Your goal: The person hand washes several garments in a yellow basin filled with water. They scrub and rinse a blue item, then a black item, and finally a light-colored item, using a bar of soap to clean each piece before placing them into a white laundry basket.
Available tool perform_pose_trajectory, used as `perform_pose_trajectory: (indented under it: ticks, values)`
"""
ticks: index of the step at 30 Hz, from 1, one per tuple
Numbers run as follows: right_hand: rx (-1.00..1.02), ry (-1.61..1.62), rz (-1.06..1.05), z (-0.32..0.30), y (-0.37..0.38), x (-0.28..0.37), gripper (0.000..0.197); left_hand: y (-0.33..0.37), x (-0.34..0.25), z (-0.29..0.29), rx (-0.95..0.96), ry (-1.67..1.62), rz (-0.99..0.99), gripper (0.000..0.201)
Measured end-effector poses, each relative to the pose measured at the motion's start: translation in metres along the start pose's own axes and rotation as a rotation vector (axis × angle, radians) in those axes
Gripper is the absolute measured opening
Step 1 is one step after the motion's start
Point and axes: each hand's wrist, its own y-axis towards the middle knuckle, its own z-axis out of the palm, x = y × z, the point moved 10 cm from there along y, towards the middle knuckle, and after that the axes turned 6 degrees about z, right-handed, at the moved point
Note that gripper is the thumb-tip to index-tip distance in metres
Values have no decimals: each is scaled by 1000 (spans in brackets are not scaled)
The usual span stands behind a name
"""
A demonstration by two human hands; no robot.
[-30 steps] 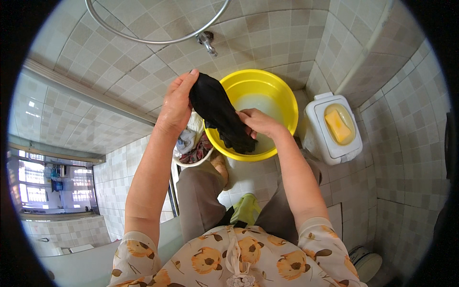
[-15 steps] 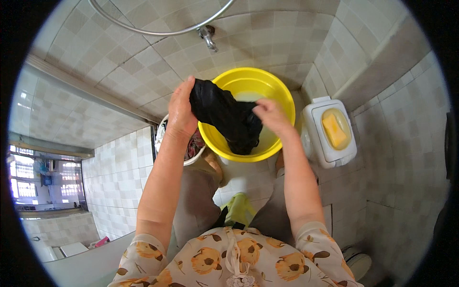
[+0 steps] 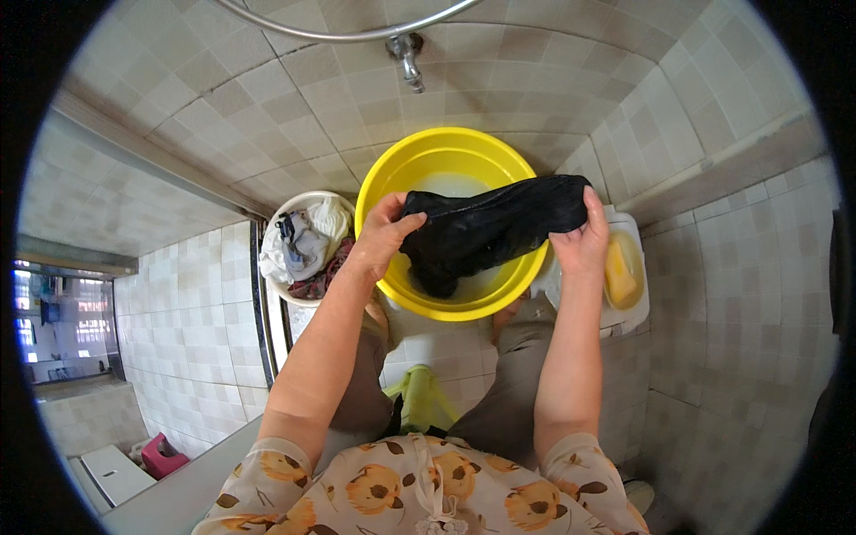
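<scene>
A wet-looking black garment [image 3: 499, 218] is stretched sideways over a yellow basin [image 3: 446, 143]. Its left part droops down into the basin, where cloudy water [image 3: 455, 183] shows. My left hand [image 3: 385, 234] pinches the garment's left end at the basin's left rim. Past the basin's right rim, my right hand [image 3: 584, 236] grips the other end, thumb below and fingers on the edge. What kind of garment it is I cannot tell.
A white tub [image 3: 276, 287] of mixed clothes stands left of the basin. To the right, a white lidded box [image 3: 637, 308] carries a yellow soap bar [image 3: 622, 272] in a dish. A tap [image 3: 408, 62] and hose are on the tiled wall; a green stool [image 3: 419, 397] is beneath me.
My right hand has moved right and drawn the garment out sideways. My left hand has shifted right and down. The view has turned, so the clothes tub shows more fully.
</scene>
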Motion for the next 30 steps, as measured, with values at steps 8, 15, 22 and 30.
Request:
perform_pose_trajectory:
  ticks: [8,15,22,30]
  values:
    - [16,-65,77,20,5,-22,9,7,-9,5,-62,725,349,48]
    - [474,-289,447,84,-30,-112,21,9,83,44,38,24,-39,33]
    - [420,-475,423,84,-26,-101,23,1,80,72,-3,-806,-428,28]
    - [-163,-1427,-254,-6,-39,51,31,1,35,70,20,-1221,-402,38]
